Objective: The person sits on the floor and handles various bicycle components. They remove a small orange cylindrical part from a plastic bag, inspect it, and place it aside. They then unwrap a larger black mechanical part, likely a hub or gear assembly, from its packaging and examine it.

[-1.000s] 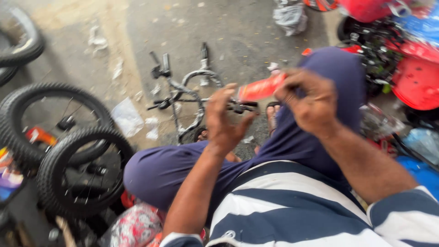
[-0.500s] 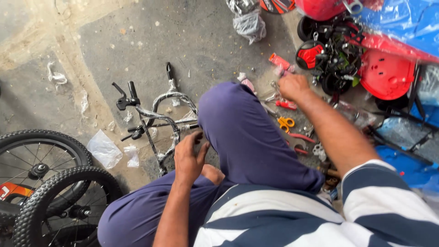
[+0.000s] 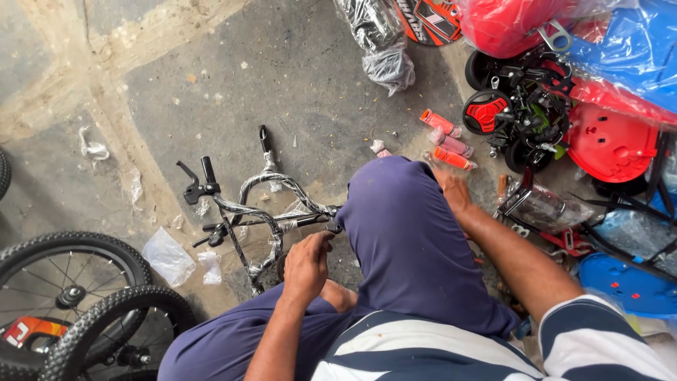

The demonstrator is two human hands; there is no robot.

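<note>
Left hand (image 3: 307, 264) grips the handlebar (image 3: 271, 212) at ten o'clock; right hand (image 3: 455, 190) rests open, orange grips (image 3: 451, 156) at twelve o'clock.

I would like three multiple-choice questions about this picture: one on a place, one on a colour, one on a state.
1. Where do the bicycle wheels lie?
A. lower left
B. upper right
C. on the knee

2. What colour are the grip tubes on the floor beyond the right hand?
A. green
B. orange-red
C. white

3. What does the left hand do?
A. rests flat on the floor
B. holds the wrapped handlebar end
C. lifts a wheel

Answers:
1 A, both tyres sit at the lower left edge.
2 B, they look orange-red to pink.
3 B, its fingers close at the bar's end.
</note>
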